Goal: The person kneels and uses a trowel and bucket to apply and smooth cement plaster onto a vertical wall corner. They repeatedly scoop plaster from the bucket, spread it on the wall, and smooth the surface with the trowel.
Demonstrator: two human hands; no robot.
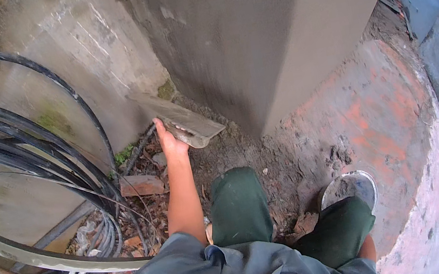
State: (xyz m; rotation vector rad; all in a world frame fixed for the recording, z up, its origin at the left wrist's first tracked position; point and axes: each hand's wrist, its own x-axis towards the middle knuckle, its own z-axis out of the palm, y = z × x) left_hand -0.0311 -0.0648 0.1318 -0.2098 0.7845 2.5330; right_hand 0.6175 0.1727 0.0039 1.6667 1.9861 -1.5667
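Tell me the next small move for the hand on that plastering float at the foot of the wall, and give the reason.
Probably sweep the float upward along the grey plastered wall. The left hand grips it at the wall's base, its far end near the corner where fresh grey render meets the older stained wall, so the lowest strip looks like the part being smoothed. The right hand is out of view.

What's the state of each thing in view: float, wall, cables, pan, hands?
Left hand: gripping the plaster float, arm stretched forward.
Plaster float: mortar-coated, tilted, at the wall's foot.
Rendered wall: smooth grey coat, looks fresh.
Black cables: coiled, leaning at left.
Metal pan: on ground, dirty.
Right hand: out of view.
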